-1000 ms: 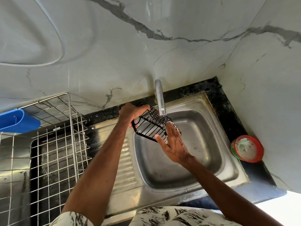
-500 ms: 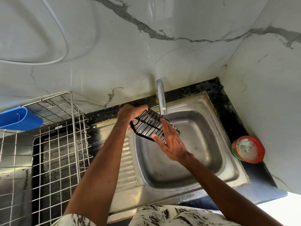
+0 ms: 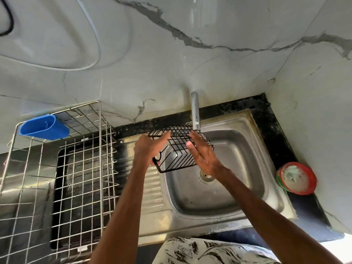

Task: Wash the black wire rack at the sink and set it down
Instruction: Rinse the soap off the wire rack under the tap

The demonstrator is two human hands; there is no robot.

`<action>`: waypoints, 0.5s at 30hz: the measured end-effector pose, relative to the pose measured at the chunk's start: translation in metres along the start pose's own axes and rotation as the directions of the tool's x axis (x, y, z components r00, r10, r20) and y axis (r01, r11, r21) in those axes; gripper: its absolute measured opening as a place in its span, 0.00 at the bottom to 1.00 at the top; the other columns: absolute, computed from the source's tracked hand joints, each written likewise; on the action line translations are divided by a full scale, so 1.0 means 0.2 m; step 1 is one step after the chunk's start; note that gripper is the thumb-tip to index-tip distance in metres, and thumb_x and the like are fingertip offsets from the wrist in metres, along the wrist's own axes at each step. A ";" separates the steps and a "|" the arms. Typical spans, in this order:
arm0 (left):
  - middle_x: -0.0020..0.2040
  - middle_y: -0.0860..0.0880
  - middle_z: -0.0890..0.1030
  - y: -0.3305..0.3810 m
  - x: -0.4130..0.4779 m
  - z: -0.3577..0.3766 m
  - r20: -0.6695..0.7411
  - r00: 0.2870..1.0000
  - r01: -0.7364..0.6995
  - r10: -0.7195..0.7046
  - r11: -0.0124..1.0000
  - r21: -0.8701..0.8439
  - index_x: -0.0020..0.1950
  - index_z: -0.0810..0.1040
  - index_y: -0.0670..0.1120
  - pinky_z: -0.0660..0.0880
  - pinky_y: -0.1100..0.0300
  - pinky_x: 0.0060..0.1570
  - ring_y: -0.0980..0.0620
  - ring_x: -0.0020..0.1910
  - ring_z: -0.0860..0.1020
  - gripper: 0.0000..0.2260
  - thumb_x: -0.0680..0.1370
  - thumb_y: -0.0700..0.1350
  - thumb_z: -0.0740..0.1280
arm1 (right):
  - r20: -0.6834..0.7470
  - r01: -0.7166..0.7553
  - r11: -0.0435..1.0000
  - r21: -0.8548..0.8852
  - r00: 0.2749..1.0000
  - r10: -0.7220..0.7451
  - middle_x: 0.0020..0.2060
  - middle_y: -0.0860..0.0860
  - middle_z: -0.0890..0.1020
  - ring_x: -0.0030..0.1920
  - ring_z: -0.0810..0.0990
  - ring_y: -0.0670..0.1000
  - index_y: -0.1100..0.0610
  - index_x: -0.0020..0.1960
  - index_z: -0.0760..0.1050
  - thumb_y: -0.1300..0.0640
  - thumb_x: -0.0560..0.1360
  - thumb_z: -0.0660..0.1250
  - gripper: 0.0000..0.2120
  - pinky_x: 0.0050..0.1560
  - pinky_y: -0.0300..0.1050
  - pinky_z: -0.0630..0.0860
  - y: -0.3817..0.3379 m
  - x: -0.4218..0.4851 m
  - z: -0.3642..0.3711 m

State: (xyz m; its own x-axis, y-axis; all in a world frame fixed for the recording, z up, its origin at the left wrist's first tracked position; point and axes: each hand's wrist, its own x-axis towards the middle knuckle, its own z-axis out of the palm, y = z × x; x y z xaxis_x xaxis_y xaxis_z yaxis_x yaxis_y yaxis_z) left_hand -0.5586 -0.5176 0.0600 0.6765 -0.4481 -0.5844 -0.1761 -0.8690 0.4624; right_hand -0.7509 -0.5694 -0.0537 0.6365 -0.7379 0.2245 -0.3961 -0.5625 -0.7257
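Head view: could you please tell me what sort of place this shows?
Probably a home kitchen: a steel sink with a tap, a wire drainer beside it, and a rack held over the basin.

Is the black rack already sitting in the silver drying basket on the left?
No, the left hand grips the black wire rack over the sink basin, below the faucet.

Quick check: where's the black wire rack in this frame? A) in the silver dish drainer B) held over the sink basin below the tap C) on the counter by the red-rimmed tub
B: the left hand grips the black wire rack over the sink basin, just below the tap, with the right hand flat against it.
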 end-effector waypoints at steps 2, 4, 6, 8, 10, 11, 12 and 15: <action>0.46 0.44 0.83 -0.03 -0.05 0.00 -0.032 0.999 -0.025 0.025 1.000 0.002 0.43 0.74 0.40 0.82 0.55 0.26 0.45 0.30 0.85 0.29 0.73 0.67 0.74 | 0.037 -0.339 0.830 0.442 0.932 0.361 0.60 0.54 0.82 0.53 0.83 0.48 0.55 0.69 0.74 0.57 0.85 0.61 0.14 0.52 0.43 0.80 -0.07 0.08 -0.06; 0.42 0.46 0.83 -0.05 -0.07 0.01 -0.035 0.999 -0.041 0.042 0.999 0.027 0.46 0.77 0.40 0.77 0.61 0.21 0.48 0.27 0.84 0.29 0.74 0.68 0.72 | 0.167 -0.567 0.472 0.675 0.740 0.651 0.51 0.55 0.85 0.49 0.85 0.51 0.57 0.60 0.78 0.63 0.83 0.62 0.09 0.51 0.44 0.82 -0.07 0.20 -0.11; 0.42 0.47 0.84 -0.07 -0.08 0.01 -0.018 0.999 -0.040 0.041 0.999 0.026 0.48 0.79 0.40 0.76 0.63 0.23 0.48 0.28 0.84 0.32 0.72 0.71 0.71 | 0.357 -0.643 0.158 0.749 0.594 0.721 0.53 0.61 0.84 0.53 0.86 0.56 0.65 0.62 0.76 0.70 0.81 0.60 0.12 0.58 0.48 0.82 -0.03 0.30 -0.17; 0.45 0.45 0.85 -0.08 -0.07 0.03 -0.017 0.999 -0.038 0.038 0.999 -0.004 0.45 0.77 0.42 0.84 0.55 0.34 0.44 0.34 0.86 0.34 0.65 0.75 0.71 | 0.469 -0.629 -0.008 0.778 0.572 0.673 0.56 0.65 0.83 0.54 0.86 0.58 0.70 0.63 0.72 0.74 0.80 0.57 0.13 0.59 0.50 0.81 -0.03 0.35 -0.22; 0.49 0.43 0.85 -0.10 -0.04 0.06 -0.022 0.999 -0.039 0.038 0.998 -0.045 0.45 0.75 0.42 0.86 0.46 0.44 0.40 0.41 0.86 0.40 0.56 0.77 0.69 | 0.474 -0.630 0.017 0.777 0.602 0.642 0.56 0.65 0.83 0.54 0.86 0.58 0.70 0.62 0.74 0.73 0.80 0.59 0.13 0.57 0.48 0.82 -0.04 0.37 -0.27; 0.50 0.43 0.84 -0.11 -0.02 0.07 -0.027 0.999 -0.039 0.037 0.997 -0.061 0.49 0.76 0.41 0.85 0.45 0.46 0.39 0.43 0.86 0.43 0.54 0.78 0.68 | 0.466 -0.657 0.110 0.746 0.632 0.620 0.55 0.64 0.84 0.54 0.86 0.57 0.70 0.61 0.75 0.72 0.80 0.61 0.12 0.56 0.47 0.82 -0.04 0.36 -0.28; 0.52 0.43 0.84 -0.11 -0.02 0.08 -0.036 0.999 -0.037 0.035 0.997 -0.069 0.55 0.77 0.40 0.85 0.45 0.46 0.39 0.44 0.86 0.47 0.54 0.78 0.68 | 0.476 -0.694 0.234 0.681 0.662 0.579 0.55 0.62 0.84 0.53 0.86 0.56 0.69 0.61 0.77 0.70 0.80 0.63 0.11 0.55 0.45 0.83 -0.03 0.34 -0.30; 0.55 0.43 0.83 -0.08 -0.03 0.07 -0.026 0.999 -0.036 0.034 0.998 -0.060 0.65 0.75 0.39 0.86 0.48 0.39 0.40 0.41 0.87 0.48 0.60 0.75 0.71 | 0.570 -0.747 0.485 0.454 0.662 0.486 0.54 0.58 0.86 0.54 0.86 0.53 0.66 0.59 0.80 0.68 0.81 0.64 0.10 0.57 0.45 0.82 0.02 0.28 -0.36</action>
State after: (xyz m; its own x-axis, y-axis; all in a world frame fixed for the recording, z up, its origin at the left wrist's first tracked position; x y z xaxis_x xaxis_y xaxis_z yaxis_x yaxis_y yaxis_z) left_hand -0.5701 -0.5042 0.0464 0.6886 -0.4718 -0.5506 -0.1566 -0.8382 0.5224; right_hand -0.7641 -0.6404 0.0026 0.6062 -0.5494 -0.5751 -0.3674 0.4478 -0.8151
